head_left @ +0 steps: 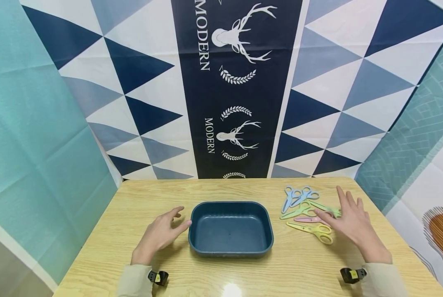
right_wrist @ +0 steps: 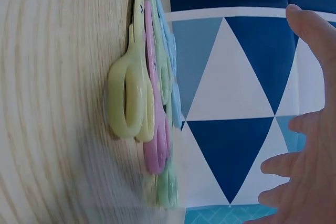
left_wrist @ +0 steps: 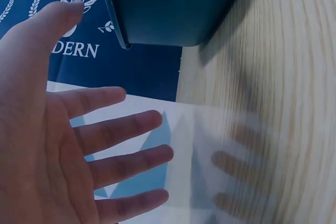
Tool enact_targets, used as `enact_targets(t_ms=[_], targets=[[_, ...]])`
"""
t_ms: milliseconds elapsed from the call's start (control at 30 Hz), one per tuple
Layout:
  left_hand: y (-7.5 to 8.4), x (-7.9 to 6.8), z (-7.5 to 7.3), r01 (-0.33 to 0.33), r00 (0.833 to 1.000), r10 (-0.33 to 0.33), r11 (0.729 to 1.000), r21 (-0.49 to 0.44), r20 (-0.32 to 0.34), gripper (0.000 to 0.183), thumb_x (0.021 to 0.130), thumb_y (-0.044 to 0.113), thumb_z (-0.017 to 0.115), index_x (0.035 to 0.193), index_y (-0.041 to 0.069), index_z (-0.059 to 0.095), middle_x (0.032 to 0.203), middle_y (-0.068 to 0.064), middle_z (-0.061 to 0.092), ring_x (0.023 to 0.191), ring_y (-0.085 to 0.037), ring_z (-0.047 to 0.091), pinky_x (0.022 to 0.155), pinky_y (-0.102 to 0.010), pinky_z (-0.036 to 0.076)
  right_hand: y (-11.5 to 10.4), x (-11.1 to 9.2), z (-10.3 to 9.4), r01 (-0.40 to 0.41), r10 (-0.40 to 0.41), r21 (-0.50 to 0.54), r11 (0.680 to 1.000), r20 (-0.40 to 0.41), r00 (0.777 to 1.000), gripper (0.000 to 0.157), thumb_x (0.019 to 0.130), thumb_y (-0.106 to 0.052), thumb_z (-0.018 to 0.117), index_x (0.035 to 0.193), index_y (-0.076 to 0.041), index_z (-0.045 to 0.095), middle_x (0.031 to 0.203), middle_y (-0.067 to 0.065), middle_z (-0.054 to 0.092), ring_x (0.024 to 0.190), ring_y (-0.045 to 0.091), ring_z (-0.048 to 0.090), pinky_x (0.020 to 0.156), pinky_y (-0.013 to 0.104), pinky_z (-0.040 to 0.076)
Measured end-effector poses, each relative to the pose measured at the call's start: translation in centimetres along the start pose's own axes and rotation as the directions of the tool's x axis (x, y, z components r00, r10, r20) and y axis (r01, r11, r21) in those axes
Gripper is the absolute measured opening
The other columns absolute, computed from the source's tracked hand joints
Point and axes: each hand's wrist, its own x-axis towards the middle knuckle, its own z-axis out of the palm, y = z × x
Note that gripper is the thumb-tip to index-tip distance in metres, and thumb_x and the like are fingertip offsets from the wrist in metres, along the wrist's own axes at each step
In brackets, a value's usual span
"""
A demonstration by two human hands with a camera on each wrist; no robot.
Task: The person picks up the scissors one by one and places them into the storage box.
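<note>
A dark blue rectangular tray (head_left: 229, 252) lies in the middle of the table, with bare floor showing inside it. My left hand (head_left: 162, 233) hovers at its left side, fingers spread and thumb close to the rim; in the left wrist view the palm (left_wrist: 58, 145) holds nothing. On the right, several plastic scissors lie in a loose heap: yellow scissors (head_left: 312, 229) nearest me, pink scissors (head_left: 310, 219), green scissors (head_left: 299, 211) and blue scissors (head_left: 289, 199) farther back. Above the heap's right side my right hand (head_left: 351, 220) is held with fingers extended and nothing in it, partly hiding the pink and green handles.
The light wooden table (head_left: 140, 206) meets a patterned cloth backdrop (head_left: 240, 136) at its far edge. Teal cloth (head_left: 50, 144) hangs at the left, and more patterned cloth (head_left: 411, 173) stands on the right. A black wrist camera (head_left: 349, 275) sits on the right wrist.
</note>
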Motion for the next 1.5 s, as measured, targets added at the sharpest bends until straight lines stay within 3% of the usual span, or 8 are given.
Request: enact_targets(t_ms=[233,500,767,967,1133,1333,1500], targets=[[0.3,0.3,0.5,-0.019,0.999,0.021,0.999,-0.039,0.038,0.059,0.097,0.062,0.061,0.137,0.019,0.065,0.129,0.000,0.071,0.112,-0.023,0.070,0.094,-0.051,0.054,1.1,0.2,-0.2,0.007,-0.007,0.029,1.000,-0.006,1.000,0.111,0.096,-0.064,0.057,0.162,0.000,-0.004,0.159,0.046,0.004,0.137,0.077,-0.002,0.102,0.086,0.012],[0.2,0.4,0.8,-0.092,0.994,0.097,0.992,-0.092,0.053,0.035,0.099,0.052,0.064,0.115,0.022,0.073,0.114,0.003,0.074,0.103,-0.017,0.071,0.093,-0.046,0.055,2.0,0.0,0.4,0.012,-0.013,0.096,0.995,0.013,1.000,0.108,0.098,-0.061,0.056,0.162,0.001,-0.004,0.160,0.043,0.010,0.138,0.076,0.000,0.103,0.085,0.012],[0.3,0.3,0.8,-0.173,0.985,0.175,0.980,-0.095,0.007,0.013,0.099,0.039,0.068,0.097,0.029,0.075,0.097,0.014,0.073,0.096,-0.009,0.070,0.090,-0.042,0.055,3.0,0.3,0.3,0.007,-0.008,0.100,0.995,0.013,1.000,0.107,0.098,-0.057,0.058,0.161,0.003,-0.004,0.152,0.051,0.017,0.135,0.071,0.022,0.100,0.082,0.025],[0.3,0.5,1.1,-0.196,0.980,0.198,0.976,-0.093,0.012,0.018,0.100,0.043,0.065,0.095,0.028,0.074,0.094,0.014,0.073,0.093,-0.006,0.069,0.087,-0.038,0.056,3.9,0.1,0.3,0.027,-0.028,0.153,0.988,0.004,1.000,0.107,0.098,-0.053,0.062,0.161,0.004,-0.004,0.153,0.051,0.016,0.136,0.071,0.022,0.101,0.081,0.025],[0.4,0.6,1.2,-0.188,0.981,0.191,0.977,-0.096,0.021,0.019,0.103,0.040,0.062,0.098,0.025,0.074,0.093,0.014,0.073,0.091,-0.006,0.069,0.086,-0.036,0.056,4.5,0.2,0.0,0.018,-0.023,0.136,0.990,0.032,0.999,0.108,0.098,-0.053,0.062,0.159,0.010,-0.002,0.148,0.053,0.024,0.132,0.071,0.026,0.099,0.080,0.027],[0.5,0.7,1.3,-0.194,0.980,0.198,0.976,-0.102,0.029,0.018,0.104,0.036,0.062,0.098,0.023,0.073,0.091,0.014,0.072,0.088,-0.005,0.068,0.084,-0.035,0.056,5.5,0.3,-0.3,0.064,-0.066,0.080,0.995,0.025,0.997,0.091,0.101,-0.042,0.060,0.152,0.020,0.018,0.140,0.051,0.036,0.125,0.070,0.035,0.097,0.077,0.033],[0.4,0.6,1.3,-0.202,0.978,0.205,0.974,-0.101,0.026,0.019,0.104,0.037,0.061,0.099,0.023,0.073,0.091,0.014,0.072,0.087,-0.004,0.068,0.084,-0.036,0.056,6.3,0.2,-0.6,0.061,-0.064,0.044,0.997,0.059,0.996,0.082,0.103,-0.038,0.058,0.149,0.021,0.025,0.138,0.051,0.039,0.124,0.069,0.036,0.096,0.075,0.035]])
